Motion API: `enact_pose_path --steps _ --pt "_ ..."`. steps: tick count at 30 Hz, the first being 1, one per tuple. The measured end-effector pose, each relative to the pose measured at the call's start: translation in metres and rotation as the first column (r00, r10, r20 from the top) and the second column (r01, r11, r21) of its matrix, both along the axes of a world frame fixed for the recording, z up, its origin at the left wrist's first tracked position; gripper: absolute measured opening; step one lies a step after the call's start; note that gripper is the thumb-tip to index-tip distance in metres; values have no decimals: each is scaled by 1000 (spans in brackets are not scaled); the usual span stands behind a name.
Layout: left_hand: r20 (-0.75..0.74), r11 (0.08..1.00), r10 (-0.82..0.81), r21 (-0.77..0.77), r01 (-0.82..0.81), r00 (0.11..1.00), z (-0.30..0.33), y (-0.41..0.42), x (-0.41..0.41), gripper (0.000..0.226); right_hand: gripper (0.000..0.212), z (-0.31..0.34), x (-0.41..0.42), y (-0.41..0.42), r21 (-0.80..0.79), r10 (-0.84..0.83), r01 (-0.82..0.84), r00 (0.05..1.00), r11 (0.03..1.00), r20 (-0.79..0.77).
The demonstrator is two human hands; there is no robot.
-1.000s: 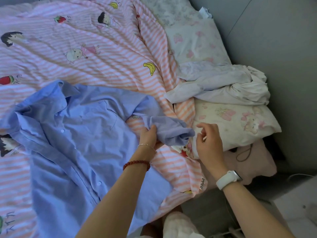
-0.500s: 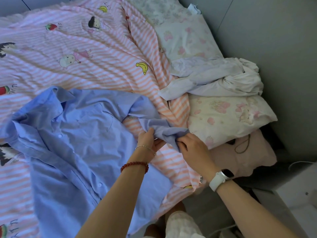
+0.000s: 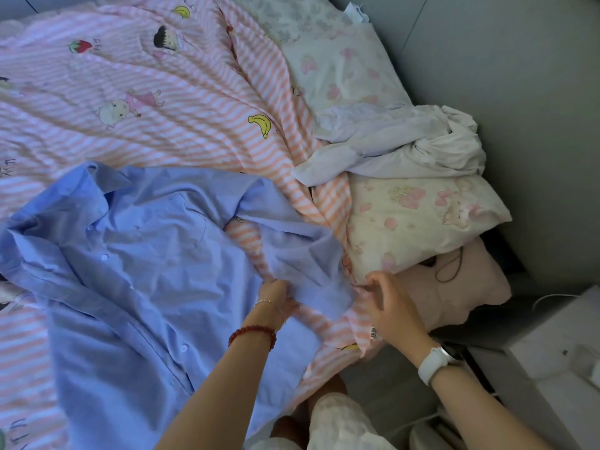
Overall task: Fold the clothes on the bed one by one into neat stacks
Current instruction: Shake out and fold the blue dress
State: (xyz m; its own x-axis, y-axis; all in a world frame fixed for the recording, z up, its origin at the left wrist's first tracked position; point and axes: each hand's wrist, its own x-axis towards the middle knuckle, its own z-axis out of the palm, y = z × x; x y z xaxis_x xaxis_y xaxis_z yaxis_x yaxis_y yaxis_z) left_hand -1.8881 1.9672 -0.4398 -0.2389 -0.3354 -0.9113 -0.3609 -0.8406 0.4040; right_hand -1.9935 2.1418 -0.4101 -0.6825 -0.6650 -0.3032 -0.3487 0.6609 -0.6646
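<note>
Blue shirt (image 3: pixel 130 271) is lying front-up, unfolded, across the striped sheet (image 3: pixel 162 125), occupying the view's seven to nine o'clock area. Left hand (image 3: pixel 276 292) is gripping the bunched sleeve (image 3: pixel 308 264); right hand (image 3: pixel 386 300), at its three o'clock, is hovering loosely curled, holding nothing. The thin, limp cloth probably handles best by cuff and shoulder seam. White garment (image 3: pixel 406 144) is waiting, crumpled, at two o'clock.

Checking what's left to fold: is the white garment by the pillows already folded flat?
No, the white garment lies crumpled in a twisted heap on the floral pillows, beside the striped sheet.
</note>
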Motion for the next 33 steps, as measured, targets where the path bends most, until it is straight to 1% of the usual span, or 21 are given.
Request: enact_pose_path --steps 3,5,6,8,11,12,14,16,17,18,19,21,22,24,25,27,28,30,31,32,33 --pt "55 998 -59 -11 59 997 -7 -1 17 17 11 -17 8 -22 -32 -82 87 987 996 135" --pt "45 998 -40 -45 42 998 -8 -5 22 19 19 -27 13 -39 13 -131 131 974 991 187" --pt "42 995 -46 -83 49 998 -7 -7 22 21 22 -32 15 -46 45 -141 135 973 990 182" --pt "41 984 -77 -158 82 996 -3 -11 20 20 17 -39 19 -56 69 -126 116 978 991 164" --pt "-51 992 -91 -97 86 995 7 -17 13 18 31 -37 26 -64 99 -14 12 1000 995 22" --pt "-103 995 -79 -60 73 992 10 -16 11 17 31 -31 29 -64 71 -7 10 999 997 -45" --pt "-220 999 -48 -5 48 974 15 -16 6 17 24 -15 31 -61 -95 -16 -1 984 995 -177" --pt "-361 996 41 91 -9 932 23 -15 -4 31 10 0 28 -53 -272 53 -129 961 954 -273" --pt "-420 990 78 139 -21 904 27 -14 -12 38 9 5 24 -49 -330 95 -196 950 924 -297" --pt "-465 984 107 176 -27 879 32 -12 -22 43 15 10 20 -45 -376 105 -217 950 901 -296" --pt "-480 983 119 182 -34 869 36 -8 -32 45 22 12 15 -42 -410 76 -184 961 893 -265" --pt "-461 984 154 152 -93 874 44 -5 -49 44 27 14 5 -41 -432 -77 8 987 902 -142" --pt "-458 979 191 153 -135 868 45 -6 -54 43 24 13 0 -44 -400 -168 134 985 907 -49" --pt "-479 946 303 255 -200 824 42 -10 -57 38 21 9 -10 -51 -263 -292 331 940 906 177" --pt "-478 914 377 330 -235 793 41 -14 -55 36 29 7 -15 -55 -194 -304 372 902 908 306" --pt "-455 850 491 439 -292 743 37 -19 -50 39 43 5 -21 -64 -148 -257 395 796 907 547" --pt "-448 830 522 464 -311 726 34 -20 -49 44 43 3 -22 -69 -156 -218 411 724 898 654" --pt "-437 821 541 461 -338 719 30 -22 -50 50 29 0 -26 -80 -110 -212 510 531 853 820" --pt "-426 829 531 443 -343 733 32 -24 -52 49 22 -1 -30 -87 -80 -249 583 463 809 850" --pt "-414 840 514 422 -342 751 33 -26 -55 45 17 0 -36 -92 -81 -320 664 460 744 828" --pt "-396 861 480 385 -333 783 34 -28 -59 38 14 2 -46 -98 -114 -418 719 517 686 747"
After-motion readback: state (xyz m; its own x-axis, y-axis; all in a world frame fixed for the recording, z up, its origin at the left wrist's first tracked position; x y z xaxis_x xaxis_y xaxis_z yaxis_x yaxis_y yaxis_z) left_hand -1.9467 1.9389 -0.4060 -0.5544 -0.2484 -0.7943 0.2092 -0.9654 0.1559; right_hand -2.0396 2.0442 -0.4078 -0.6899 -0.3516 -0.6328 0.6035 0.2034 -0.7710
